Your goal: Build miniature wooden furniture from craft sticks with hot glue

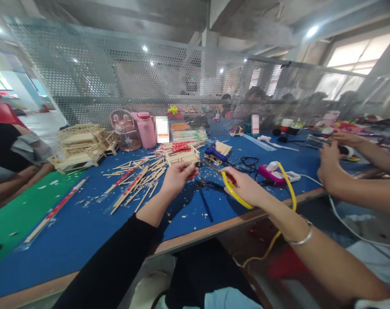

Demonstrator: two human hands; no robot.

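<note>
My left hand (pixel 179 177) is closed in a pinch just in front of a small wooden stick frame (pixel 184 156). What sits between its fingertips is too small to make out. My right hand (pixel 246 187) grips scissors (pixel 231 189) with yellow handles, their dark blades pointing left towards my left fingertips. Below the blades lies a pair of dark pliers (pixel 205 206) on the blue table mat. A blue glue gun (pixel 216 152) rests beyond my hands, near another small wooden piece (pixel 223 147). Loose wooden sticks (pixel 140 182) are heaped left of my left hand.
Finished-looking wooden frames (pixel 82 143) are stacked at the left. A pink bottle (pixel 145 128) stands behind the sticks. A magenta power strip (pixel 274 175) and yellow cable (pixel 290 189) lie right. Co-workers sit on both sides; one's hands (pixel 333 161) work at right. A perforated screen (pixel 169 77) stands behind.
</note>
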